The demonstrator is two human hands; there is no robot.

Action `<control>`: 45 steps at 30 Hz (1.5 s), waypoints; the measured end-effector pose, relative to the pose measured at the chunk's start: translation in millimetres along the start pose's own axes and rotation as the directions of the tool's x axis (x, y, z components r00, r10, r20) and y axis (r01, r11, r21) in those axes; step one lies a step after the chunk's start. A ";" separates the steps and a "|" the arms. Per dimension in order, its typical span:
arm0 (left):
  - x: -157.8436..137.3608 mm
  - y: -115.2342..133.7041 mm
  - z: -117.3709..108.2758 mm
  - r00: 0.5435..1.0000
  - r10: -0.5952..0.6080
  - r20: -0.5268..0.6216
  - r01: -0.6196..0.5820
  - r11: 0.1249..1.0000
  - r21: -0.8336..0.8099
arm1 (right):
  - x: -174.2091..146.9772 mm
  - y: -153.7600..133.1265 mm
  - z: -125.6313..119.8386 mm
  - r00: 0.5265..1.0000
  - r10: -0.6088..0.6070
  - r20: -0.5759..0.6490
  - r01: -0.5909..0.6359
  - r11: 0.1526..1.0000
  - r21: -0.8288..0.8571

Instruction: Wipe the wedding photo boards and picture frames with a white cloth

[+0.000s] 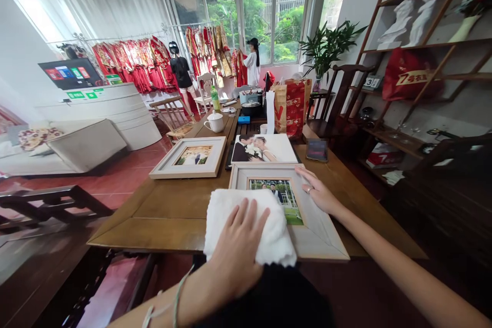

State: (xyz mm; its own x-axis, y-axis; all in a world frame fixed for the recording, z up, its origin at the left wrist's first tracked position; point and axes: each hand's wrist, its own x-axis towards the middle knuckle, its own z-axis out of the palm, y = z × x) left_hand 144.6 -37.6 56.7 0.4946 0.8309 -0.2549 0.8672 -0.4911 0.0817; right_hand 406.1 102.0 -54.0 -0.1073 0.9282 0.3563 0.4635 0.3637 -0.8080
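On the table (165, 205), cloth (223, 209) under the spread left hand (240, 246) partly hides the picture frame (317, 233) beneath the straight-fingered right hand (320, 193).

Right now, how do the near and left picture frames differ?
The near frame is partly covered by the white cloth; the left frame is uncovered. The right hand touches the near frame; no hand touches the left frame. The near frame's photo shows green scenery; the left frame's photo has a brownish backdrop. Both have pale borders.

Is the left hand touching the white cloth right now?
Touching. The head view shows the left hand laid palm down on the white cloth, with no gap visible.
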 end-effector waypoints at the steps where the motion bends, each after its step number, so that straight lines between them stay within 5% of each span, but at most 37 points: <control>1: 11.7 -4.9 1.5 0.998 -0.003 -0.065 0.003 1.000 0.013 | 0.1 0.4 -0.4 1.000 -0.002 0.003 0.002 1.000 0.001; 9: 98.1 -36.2 -17.1 0.924 -0.086 -0.373 0.117 0.991 0.062 | -0.7 0.3 -0.6 1.000 0.002 0.009 -0.002 1.000 0.007; 15: 120.0 -39.1 -18.9 0.936 -0.060 -0.348 0.094 0.992 0.081 | -1.2 0.7 0.5 1.000 0.005 -0.012 -0.005 0.999 0.035; 21: 70.1 -18.3 -12.0 0.984 0.062 -0.168 -0.048 0.995 0.089 | -0.4 1.3 0.6 1.000 -0.015 -0.010 0.015 1.000 0.016; 27: 0.0 10.2 7.3 0.985 0.161 0.060 -0.162 0.987 0.008 | -0.6 0.1 1.5 1.000 -0.012 -0.005 0.012 1.000 -0.012; 31: -5.5 18.7 22.3 0.983 0.178 0.038 -0.179 0.983 0.030 | -0.4 2.3 1.3 0.999 -0.033 -0.009 0.033 0.999 -0.001; 39: 59.2 9.6 6.1 0.988 0.058 -0.145 -0.032 0.984 0.175 | 0.0 4.5 -1.2 0.999 -0.046 0.029 0.046 0.999 0.005; 45: 119.6 -13.7 -18.1 0.947 -0.058 -0.315 0.115 0.980 0.165 | 0.4 5.9 -0.8 0.999 -0.051 0.017 0.051 0.999 0.015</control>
State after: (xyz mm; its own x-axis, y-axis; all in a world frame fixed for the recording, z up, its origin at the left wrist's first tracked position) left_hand 192.9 73.2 42.5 0.4361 0.8981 0.0569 0.8969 -0.4287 -0.1086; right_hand 409.4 104.5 -58.2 -0.1461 0.9095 0.3892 0.4441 0.4118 -0.7957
